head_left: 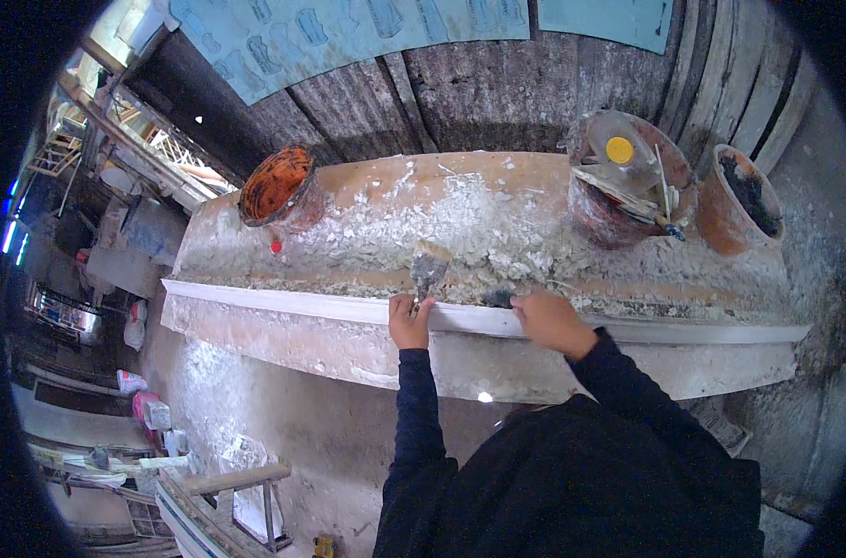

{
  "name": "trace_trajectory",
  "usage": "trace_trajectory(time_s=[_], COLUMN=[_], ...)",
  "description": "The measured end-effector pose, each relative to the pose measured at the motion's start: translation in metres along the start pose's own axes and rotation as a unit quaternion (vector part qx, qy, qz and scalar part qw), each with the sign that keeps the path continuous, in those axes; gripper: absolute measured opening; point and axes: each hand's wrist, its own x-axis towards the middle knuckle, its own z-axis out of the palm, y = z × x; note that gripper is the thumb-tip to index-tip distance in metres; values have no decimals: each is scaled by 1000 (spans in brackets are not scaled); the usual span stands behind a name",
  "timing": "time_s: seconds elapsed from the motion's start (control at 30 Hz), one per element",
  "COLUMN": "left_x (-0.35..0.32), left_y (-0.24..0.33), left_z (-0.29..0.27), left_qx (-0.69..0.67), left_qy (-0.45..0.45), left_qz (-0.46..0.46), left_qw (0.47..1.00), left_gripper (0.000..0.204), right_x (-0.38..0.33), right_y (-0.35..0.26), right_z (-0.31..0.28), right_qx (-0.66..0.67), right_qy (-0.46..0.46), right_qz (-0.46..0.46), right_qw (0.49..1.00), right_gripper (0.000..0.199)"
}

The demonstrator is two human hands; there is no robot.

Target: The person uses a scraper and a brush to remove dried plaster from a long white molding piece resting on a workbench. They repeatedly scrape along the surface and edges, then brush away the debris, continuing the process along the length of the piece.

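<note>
Nearest, two dark sleeves (417,409) reach over the front of a long worktop (283,337), where a long white strip (479,319) lies lengthwise, probably set near this edge so that both hands can meet it without stretching. The left hand (410,324) is at the strip, thumb and fingers pinching the handle of a brush (429,265); its bristles point away from the body, a hold that seems to spare the strip's white face. The right hand (548,321) is farther along the strip, fingers curled in; whether they pinch the small dark piece (498,298) at their tips or only touch it, I cannot tell. Beyond lie pale crumbs (474,214), then an orange bucket (279,186) at left and, at right, a cluttered bucket (609,219) and a brown bucket (741,205), likely stood back to leave the front free for the strip. Behind them rises a corrugated wall (479,102) with blue sheets (348,37)
</note>
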Motion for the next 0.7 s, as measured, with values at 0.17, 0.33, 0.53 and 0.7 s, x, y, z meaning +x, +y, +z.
trace_trajectory(time_s=[0.17,0.33,0.53,0.7], left_x=[-2,2,-5,4], left_y=[-5,6,-13,5], left_z=[-5,-4,-8,-1], left_qx=[3,19,33,40], left_qy=[6,10,20,-10], left_qz=[-1,10,23,-15], left_qw=[1000,1000,999,999], left_gripper=[34,34,34,35], right_x=[-20,1,-11,4], right_y=[-16,-9,-13,6], right_z=[-49,10,-21,4], right_qx=[53,26,57,33], right_qy=[-13,-59,-9,2], right_qz=[46,45,-7,-10], right_qw=[997,997,998,999], right_gripper=[24,24,21,15])
